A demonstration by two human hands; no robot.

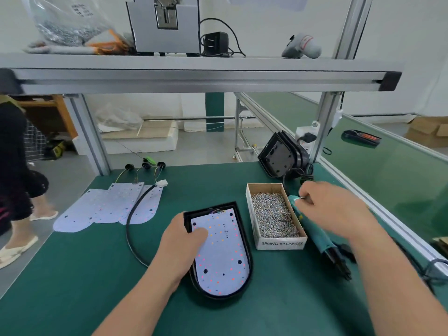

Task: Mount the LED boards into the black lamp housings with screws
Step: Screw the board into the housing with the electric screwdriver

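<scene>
Pressing our left hand (184, 241) on the near black lamp housing (210, 207), thumb on its LED board (224, 260) and fingers curled over the left wall, we cover that corner. Just right sit a cardboard screw box (281, 243) and a teal electric screwdriver (315, 236), whose far tip our right hand (334, 209) grips. The white, dotted board's rounded end points near, its long axis running near-far. Farther left lie spare LED boards (106, 209).
</scene>
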